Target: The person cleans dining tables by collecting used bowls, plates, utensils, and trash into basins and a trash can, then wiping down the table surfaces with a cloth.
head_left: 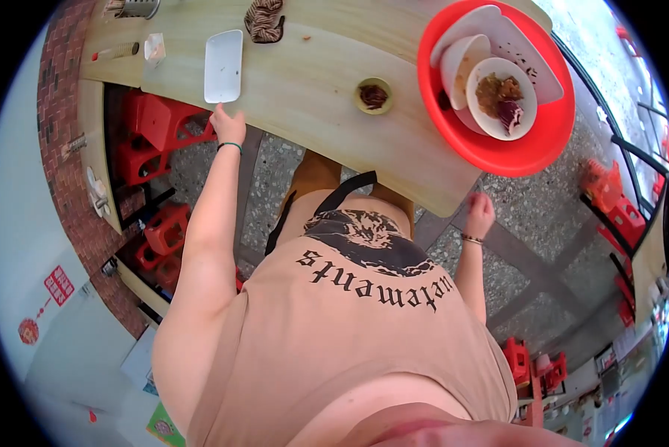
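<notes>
A small white rectangular plate (223,67) with a few dark specks lies near the table's front edge. My left hand (229,125), wearing a green wristband, is at its near end. The fingertips reach the rim and the thumb stands apart from them. Off the table's right front corner hangs my right hand (480,213), its fingers curled in with nothing visible in them. A big red basin (524,165) at the right holds stacked white dishes and a white bowl (529,123) with food scraps. A small yellowish dish (385,103) with dark reddish contents sits left of the basin.
A striped brown cloth (264,21) lies at the table's (304,89) far side. Left are a tissue pack (155,49), a bottle (117,51) and a metal utensil holder (137,7). Red stools (167,123) stand under the table at left, with more red stools (625,216) at right.
</notes>
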Tool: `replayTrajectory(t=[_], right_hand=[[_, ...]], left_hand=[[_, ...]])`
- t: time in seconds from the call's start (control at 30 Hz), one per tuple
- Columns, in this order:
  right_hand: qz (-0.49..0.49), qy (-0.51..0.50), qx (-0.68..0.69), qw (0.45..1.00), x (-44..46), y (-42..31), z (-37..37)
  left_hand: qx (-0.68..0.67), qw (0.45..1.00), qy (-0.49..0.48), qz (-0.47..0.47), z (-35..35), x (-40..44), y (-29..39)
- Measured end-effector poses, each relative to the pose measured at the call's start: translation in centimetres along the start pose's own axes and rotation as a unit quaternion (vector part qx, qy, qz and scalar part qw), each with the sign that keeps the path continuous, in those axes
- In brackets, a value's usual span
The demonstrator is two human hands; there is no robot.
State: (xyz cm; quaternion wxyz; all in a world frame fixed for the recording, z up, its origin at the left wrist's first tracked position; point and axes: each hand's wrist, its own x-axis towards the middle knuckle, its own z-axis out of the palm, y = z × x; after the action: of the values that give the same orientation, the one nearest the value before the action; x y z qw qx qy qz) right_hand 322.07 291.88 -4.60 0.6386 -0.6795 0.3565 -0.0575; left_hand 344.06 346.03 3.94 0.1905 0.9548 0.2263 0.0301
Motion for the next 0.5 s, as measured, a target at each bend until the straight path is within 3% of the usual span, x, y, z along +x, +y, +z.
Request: replayTrajectory(t=[0.03,0.13,0.2,0.23,0.33,0.5], right_hand=[[0.022,-0.056,-0.073,0.995,-2.0,-3.2,2.9],[0.092,-0.164,-0.063,0.980,-2.6,-6.6,13.8],[0.184,-0.133,0.010,0.974,-0.6,-6.9,20.4],[0.217,-0.115,0.035,0.969,0.1,-7.9,23.3],[0.234,-0.114,-0.003,0.965,2.1,-8.5,28.9],[0.272,-0.071,0.006,0.960,3.2,-8.0,31.4]], left_hand=[[-0.004,1.000,0.018,-0.013,0.1,2.0,-1.5],[-0.030,0.997,-0.013,-0.068,0.0,7.7,-4.8],[-0.004,0.995,-0.048,-0.084,-1.0,10.3,-5.6],[-0.003,0.997,-0.010,-0.074,0.0,12.1,-7.9],[-0.020,0.999,-0.018,-0.040,-0.6,15.0,-9.6],[-0.102,0.990,-0.094,-0.008,2.0,18.4,-15.1]])
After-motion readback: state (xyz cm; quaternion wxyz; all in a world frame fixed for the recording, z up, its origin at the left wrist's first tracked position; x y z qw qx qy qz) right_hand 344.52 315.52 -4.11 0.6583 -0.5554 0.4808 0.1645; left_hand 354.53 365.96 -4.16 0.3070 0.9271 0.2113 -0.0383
